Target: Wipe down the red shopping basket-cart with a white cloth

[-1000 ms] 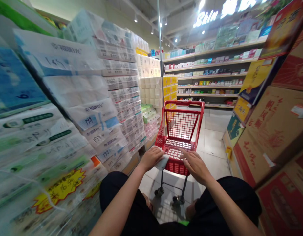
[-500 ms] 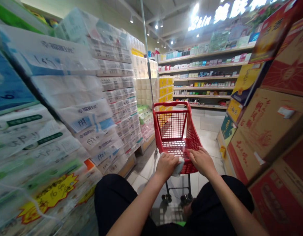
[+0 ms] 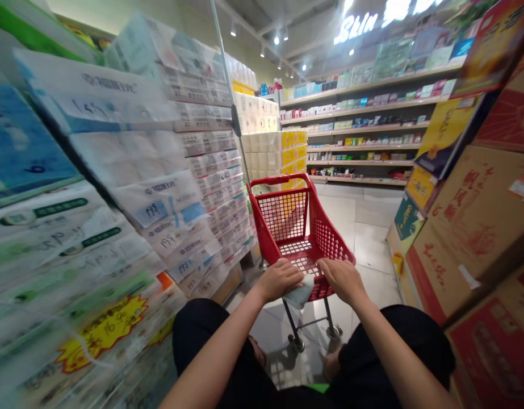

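A small red shopping cart (image 3: 327, 241) with a grid basket stands in front of my knees, its far end angled to the left. My left hand (image 3: 281, 279) is closed over a pale, whitish cloth (image 3: 301, 293) and presses it on the near edge of the basket. The cloth hangs down below my fingers. My right hand (image 3: 342, 279) grips the near right corner of the rim, its fingertips curled inward over the edge. A thin metal pole (image 3: 235, 116) rises from the cart's far left corner.
Tall stacks of wrapped tissue packs (image 3: 159, 199) stand close on the left. Cardboard cartons (image 3: 478, 221) are piled on the right. Shelves of small goods (image 3: 364, 122) line the back. Tiled floor (image 3: 366, 241) lies between them.
The cart has turned, its far end swinging left. My left hand has shifted slightly left and more of the cloth shows. The right hand stays at the rim's corner.
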`<state>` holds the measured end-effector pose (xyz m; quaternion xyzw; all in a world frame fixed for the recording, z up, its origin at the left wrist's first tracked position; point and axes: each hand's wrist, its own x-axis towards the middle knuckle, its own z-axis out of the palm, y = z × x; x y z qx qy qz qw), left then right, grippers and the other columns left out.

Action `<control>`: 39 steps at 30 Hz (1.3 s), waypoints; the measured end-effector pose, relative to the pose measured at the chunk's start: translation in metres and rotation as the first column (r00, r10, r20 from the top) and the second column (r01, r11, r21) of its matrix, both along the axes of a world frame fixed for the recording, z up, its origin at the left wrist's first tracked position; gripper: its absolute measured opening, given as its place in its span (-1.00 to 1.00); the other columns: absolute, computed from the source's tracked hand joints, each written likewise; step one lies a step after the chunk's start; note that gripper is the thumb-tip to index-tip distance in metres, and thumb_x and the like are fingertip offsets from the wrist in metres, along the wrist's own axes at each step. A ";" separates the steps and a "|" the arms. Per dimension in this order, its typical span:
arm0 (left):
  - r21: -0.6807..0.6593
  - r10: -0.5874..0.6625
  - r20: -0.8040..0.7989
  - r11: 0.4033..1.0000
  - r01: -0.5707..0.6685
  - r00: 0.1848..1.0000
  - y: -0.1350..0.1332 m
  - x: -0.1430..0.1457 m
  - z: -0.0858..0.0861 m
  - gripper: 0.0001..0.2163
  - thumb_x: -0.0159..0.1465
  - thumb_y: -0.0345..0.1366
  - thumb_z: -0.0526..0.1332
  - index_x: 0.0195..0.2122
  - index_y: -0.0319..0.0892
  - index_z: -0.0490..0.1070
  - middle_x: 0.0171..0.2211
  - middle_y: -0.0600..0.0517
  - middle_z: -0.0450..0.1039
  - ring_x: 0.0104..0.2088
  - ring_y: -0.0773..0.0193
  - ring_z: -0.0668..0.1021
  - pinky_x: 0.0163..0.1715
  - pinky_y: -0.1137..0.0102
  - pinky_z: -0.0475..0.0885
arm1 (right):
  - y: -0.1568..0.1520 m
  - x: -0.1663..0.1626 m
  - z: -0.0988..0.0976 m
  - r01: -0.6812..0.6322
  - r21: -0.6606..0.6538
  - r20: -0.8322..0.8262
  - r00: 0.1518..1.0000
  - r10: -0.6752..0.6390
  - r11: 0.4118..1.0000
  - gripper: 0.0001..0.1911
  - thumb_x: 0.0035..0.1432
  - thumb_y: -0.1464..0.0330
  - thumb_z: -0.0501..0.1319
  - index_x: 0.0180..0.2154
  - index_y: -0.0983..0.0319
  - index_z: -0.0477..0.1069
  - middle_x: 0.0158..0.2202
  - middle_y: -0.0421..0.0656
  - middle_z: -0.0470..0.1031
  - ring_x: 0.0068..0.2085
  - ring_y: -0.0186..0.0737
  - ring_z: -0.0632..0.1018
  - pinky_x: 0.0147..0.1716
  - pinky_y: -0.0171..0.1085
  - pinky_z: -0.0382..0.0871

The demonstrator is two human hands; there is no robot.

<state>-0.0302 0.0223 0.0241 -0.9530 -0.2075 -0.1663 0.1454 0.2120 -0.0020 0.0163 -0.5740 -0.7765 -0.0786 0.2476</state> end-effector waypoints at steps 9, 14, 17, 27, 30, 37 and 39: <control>-0.081 0.048 0.059 0.996 -0.043 0.997 0.034 -0.031 0.012 -0.75 0.39 -0.16 0.04 0.02 -0.05 0.37 0.11 0.03 0.31 0.19 0.25 0.27 0.30 0.16 0.04 | 0.000 0.005 -0.002 0.033 0.040 0.022 0.999 -0.034 0.999 -0.49 0.39 0.18 -0.21 -0.29 0.13 0.48 -0.38 -0.18 0.56 -0.27 -0.24 0.51 -0.20 -0.24 0.12; -0.100 0.144 0.148 0.986 -0.130 0.978 0.027 -0.021 0.008 -0.75 0.41 -0.22 -0.02 -0.01 -0.08 0.39 0.02 0.01 0.35 0.22 0.22 0.24 0.32 0.09 0.02 | -0.002 0.004 -0.004 0.080 0.062 0.011 0.997 -0.081 0.995 -0.49 0.37 0.23 -0.20 -0.35 0.16 0.49 -0.42 -0.16 0.55 -0.31 -0.23 0.50 -0.24 -0.23 0.11; -0.077 0.138 0.159 0.989 -0.127 0.978 0.008 0.000 0.000 -0.76 0.41 -0.23 -0.03 -0.12 -0.11 0.40 -0.10 0.00 0.39 0.11 0.22 0.34 0.31 0.07 0.02 | -0.001 0.005 -0.006 0.094 0.075 0.003 0.995 -0.095 0.993 -0.52 0.36 0.26 -0.17 -0.35 0.17 0.48 -0.42 -0.16 0.55 -0.30 -0.24 0.50 -0.22 -0.23 0.10; 0.001 0.261 0.209 0.964 -0.267 0.942 -0.024 0.062 -0.024 -0.77 0.40 -0.21 -0.01 -0.29 -0.18 0.36 -0.32 -0.04 0.40 -0.24 0.20 0.44 0.04 0.18 0.27 | 0.002 0.015 -0.009 0.080 0.122 0.036 0.996 -0.085 0.989 -0.56 0.35 0.31 -0.14 -0.33 0.18 0.48 -0.39 -0.15 0.55 -0.28 -0.22 0.48 -0.21 -0.22 0.08; -0.038 0.202 0.173 0.979 -0.198 0.964 -0.021 0.056 -0.015 -0.75 0.41 -0.20 -0.03 -0.24 -0.18 0.38 -0.30 -0.04 0.42 -0.22 0.20 0.45 0.00 0.21 0.29 | 0.003 0.023 -0.009 0.041 0.117 0.000 0.999 -0.041 0.992 -0.57 0.34 0.31 -0.13 -0.31 0.16 0.50 -0.34 -0.17 0.56 -0.26 -0.23 0.47 -0.17 -0.22 0.11; -0.113 0.053 0.151 0.993 -0.036 0.987 0.000 0.027 0.004 -0.74 0.40 -0.12 0.02 -0.05 -0.06 0.40 -0.05 0.01 0.38 0.05 0.22 0.36 0.23 0.17 0.11 | 0.012 0.053 -0.004 -0.093 0.019 -0.028 0.995 0.093 0.996 -0.58 0.35 0.29 -0.15 -0.18 0.10 0.48 -0.18 -0.24 0.57 -0.16 -0.21 0.45 -0.10 -0.18 0.15; -0.106 0.100 0.177 0.991 -0.082 0.979 0.005 0.027 0.001 -0.74 0.39 -0.10 0.03 -0.04 -0.04 0.41 -0.04 0.01 0.36 0.08 0.22 0.34 0.28 0.12 0.04 | 0.015 0.056 -0.002 -0.095 0.022 -0.001 0.995 0.095 0.995 -0.59 0.36 0.27 -0.16 -0.14 0.11 0.47 -0.15 -0.22 0.56 -0.12 -0.20 0.44 -0.05 -0.16 0.14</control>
